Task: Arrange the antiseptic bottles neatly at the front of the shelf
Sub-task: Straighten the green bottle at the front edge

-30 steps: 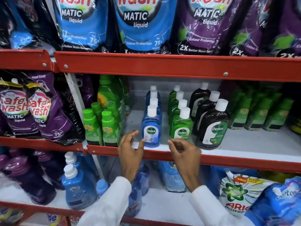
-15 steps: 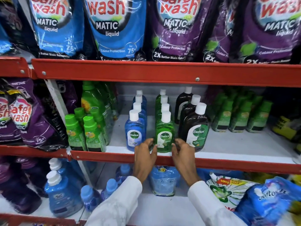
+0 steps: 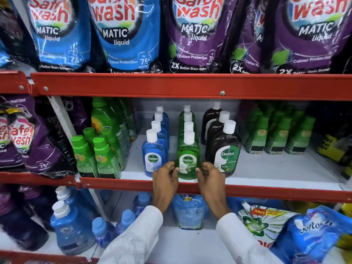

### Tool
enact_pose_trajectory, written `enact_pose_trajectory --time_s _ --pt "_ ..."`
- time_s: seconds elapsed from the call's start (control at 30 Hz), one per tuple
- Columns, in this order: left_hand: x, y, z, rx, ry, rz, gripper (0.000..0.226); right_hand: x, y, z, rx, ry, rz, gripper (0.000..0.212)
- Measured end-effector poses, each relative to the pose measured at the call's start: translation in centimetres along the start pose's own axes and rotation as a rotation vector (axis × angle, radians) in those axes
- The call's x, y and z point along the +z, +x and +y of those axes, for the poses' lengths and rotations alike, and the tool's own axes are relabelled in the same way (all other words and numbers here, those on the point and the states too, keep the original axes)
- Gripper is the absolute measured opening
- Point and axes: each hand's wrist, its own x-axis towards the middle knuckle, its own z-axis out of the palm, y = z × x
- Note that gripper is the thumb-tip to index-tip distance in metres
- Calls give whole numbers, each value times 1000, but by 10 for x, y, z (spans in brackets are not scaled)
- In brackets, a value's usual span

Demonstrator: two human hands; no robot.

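Both hands bracket the green antiseptic bottle at the shelf front

The left hand [image 3: 165,181] and right hand [image 3: 209,180] sit either side of the front green Dettol bottle [image 3: 188,161], fingers curled narrow against its lower sides, lightly cupping rather than lifting it. It stands upright just behind the red shelf lip [image 3: 266,193], between the blue Dettol bottle [image 3: 153,157] and the larger dark Dettol bottle [image 3: 225,151], each heading its own row. To do this well, the person should probably slide it by the base, keep the label square to the front, level its face with both neighbours, and avoid nudging the bottles behind
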Motion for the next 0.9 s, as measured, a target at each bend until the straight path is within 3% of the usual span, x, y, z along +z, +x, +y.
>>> enact_pose_trajectory --time_s 0.1,0.2,0.3,0.47,0.5,0.53,0.67,0.9 --pt "0 -12 10 -78 -112 115 23 -14 -8 0 11 65 43 18" --pt "3 -30 21 -72 -153 281 22 -42 -18 11 16 96 204 8" --pt "10 -44 31 -20 -177 266 19 -62 -14 25 76 118 334 13" --pt "31 -27 34 -3 -74 10 31 -64 17 38 98 -40 118 38" --pt "58 -27 58 7 -7 -20 35 -91 31 53 92 -75 81 41" --pt "83 -28 82 15 43 -32 37 -118 44 65 68 -109 45 42" --pt "88 -19 71 5 103 -85 35 -105 45 63 -36 -168 -41 38" --pt "82 -16 65 -17 44 -38 22 -99 38 65 -29 -134 -8 30"
